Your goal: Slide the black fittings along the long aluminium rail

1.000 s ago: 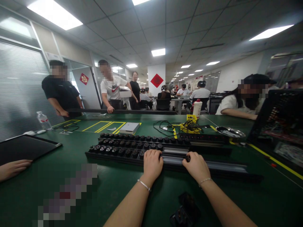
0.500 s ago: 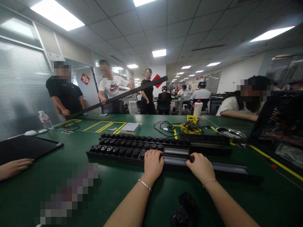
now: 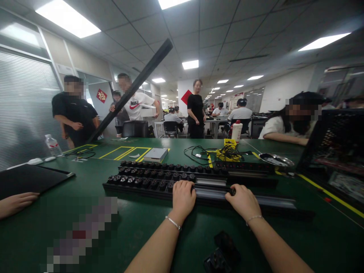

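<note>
A long black socket strip [image 3: 153,185] lies across the green table in front of me, with round black socket modules along its left part and a bare grey channel on its right. My left hand [image 3: 184,194] is closed over the strip at the end of the socket row, and its fingertips are partly hidden. Further right, my right hand [image 3: 245,199] pinches a small black socket module [image 3: 232,191] at the channel. Two similar strips lie behind, one a partly filled socket strip [image 3: 212,182]. Loose black socket modules [image 3: 220,254] rest on the table between my forearms.
Another person's hand [image 3: 18,204] rests at the left by a black panel [image 3: 34,178]. Beyond the strips are a white box [image 3: 156,154], cables [image 3: 196,153], yellow bins [image 3: 229,143] and a metal dish [image 3: 276,160]. A dark open case [image 3: 335,159] stands right. Across the table, a person holds a long black bar [image 3: 133,89].
My right hand has shifted slightly right along the channel with the module; my left hand stays put. In the background, the long bar has tilted up steeply and a person in black has moved right.
</note>
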The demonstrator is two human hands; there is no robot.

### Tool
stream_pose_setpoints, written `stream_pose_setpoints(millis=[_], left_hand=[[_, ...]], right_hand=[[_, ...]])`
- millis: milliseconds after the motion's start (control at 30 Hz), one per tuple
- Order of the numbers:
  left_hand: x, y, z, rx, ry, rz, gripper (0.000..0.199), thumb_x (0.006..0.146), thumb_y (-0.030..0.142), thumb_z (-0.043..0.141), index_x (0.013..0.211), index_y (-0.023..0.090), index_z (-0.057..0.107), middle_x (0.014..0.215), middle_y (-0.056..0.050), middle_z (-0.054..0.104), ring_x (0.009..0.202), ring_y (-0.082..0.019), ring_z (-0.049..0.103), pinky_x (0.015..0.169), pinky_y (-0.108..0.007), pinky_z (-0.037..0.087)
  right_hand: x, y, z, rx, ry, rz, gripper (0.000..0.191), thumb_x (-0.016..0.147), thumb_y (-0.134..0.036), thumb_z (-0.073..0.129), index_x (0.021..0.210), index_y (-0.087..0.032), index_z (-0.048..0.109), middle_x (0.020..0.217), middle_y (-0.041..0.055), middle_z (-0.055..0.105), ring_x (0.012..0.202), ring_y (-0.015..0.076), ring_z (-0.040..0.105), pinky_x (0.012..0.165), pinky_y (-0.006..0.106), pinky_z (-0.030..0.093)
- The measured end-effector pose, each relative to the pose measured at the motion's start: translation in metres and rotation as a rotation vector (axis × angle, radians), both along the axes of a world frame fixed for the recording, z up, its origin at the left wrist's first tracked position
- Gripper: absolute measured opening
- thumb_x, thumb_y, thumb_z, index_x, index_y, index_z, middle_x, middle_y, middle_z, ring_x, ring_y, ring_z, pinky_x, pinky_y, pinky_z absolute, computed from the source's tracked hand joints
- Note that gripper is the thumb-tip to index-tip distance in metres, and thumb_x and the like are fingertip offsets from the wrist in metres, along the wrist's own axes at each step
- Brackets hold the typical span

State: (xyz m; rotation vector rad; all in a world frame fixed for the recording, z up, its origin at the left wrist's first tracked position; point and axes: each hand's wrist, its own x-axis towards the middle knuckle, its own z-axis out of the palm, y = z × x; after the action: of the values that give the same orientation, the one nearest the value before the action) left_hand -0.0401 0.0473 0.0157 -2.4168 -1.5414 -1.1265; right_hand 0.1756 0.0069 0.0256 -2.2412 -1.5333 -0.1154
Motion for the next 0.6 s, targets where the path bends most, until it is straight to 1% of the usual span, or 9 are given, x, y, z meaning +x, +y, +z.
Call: stream_pose_setpoints(millis=[333,500,600], left_hand=[[0.001,0.000,0.000,-0.012,0.002,-0.009,0.020,0.081,0.021,0.048,0.097,0.025,0.060,0.099,-0.002,0.064,0.102,-0.020,0.051,0.098,-0.041,0.032],[0.000,0.000,-0.001,0.009,0.006,-0.005,0.020,0.081,0.020,0.049,0.096,0.025,0.060,0.098,-0.002,0.064,0.101,-0.020,0.051,0.098,-0.041,0.033],[0.000,0.000,0.000,-0.002,0.005,-0.003,0.020,0.081,0.020,0.048,0.096,0.026,0.061,0.098,-0.002,0.065,0.102,-0.020,0.051,0.098,-0.041,0.033]], right_hand=[[0.013,0.001,-0.004,0.009,0.035,0.064,0.031,0.075,-0.030,0.047,0.099,-0.016,0.060,0.096,0.0100,0.062,0.092,0.0228,0.055,0.079,0.031,0.039],[0.014,-0.004,-0.001,-0.021,-0.039,-0.010,0.031,0.073,-0.040,0.049,0.092,-0.019,0.062,0.093,0.0098,0.063,0.091,0.0245,0.057,0.080,0.034,0.038],[0.014,-0.006,0.001,-0.021,-0.035,-0.014,0.032,0.074,-0.041,0.048,0.091,-0.019,0.063,0.091,0.0094,0.064,0.091,0.0246,0.057,0.080,0.034,0.038]])
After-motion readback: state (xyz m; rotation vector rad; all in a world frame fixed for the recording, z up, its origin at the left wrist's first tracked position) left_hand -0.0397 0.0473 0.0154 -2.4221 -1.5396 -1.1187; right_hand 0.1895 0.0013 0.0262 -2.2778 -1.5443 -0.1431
